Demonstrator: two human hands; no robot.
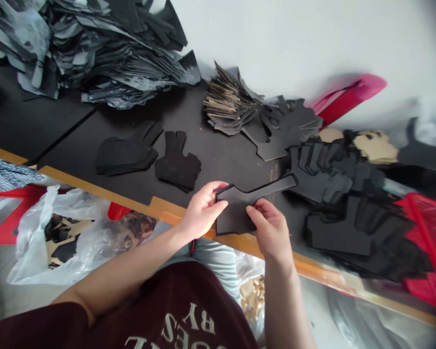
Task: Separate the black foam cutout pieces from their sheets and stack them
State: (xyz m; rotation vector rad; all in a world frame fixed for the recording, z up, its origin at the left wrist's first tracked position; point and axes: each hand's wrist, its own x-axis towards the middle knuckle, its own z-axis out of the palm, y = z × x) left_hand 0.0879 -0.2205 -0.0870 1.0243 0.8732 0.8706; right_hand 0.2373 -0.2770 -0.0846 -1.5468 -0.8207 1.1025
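Both my hands hold one flat black cut-out piece over the front edge of the dark table. My left hand pinches its left side, thumb on top. On its right side my right hand grips it with the thumb on the face and the fingers curled beneath. A narrow arm of the piece points right, toward a fanned pile of black cut-outs. Left of my hands lie two small stacks of similar black pieces, a nearer stack and a farther stack.
A big heap of dark sheets fills the back left. Brown-edged cut-outs stand near the wall, beside a pink-red holder. More black pieces and a red basket are at right. Below the table sits a plastic bag of scraps.
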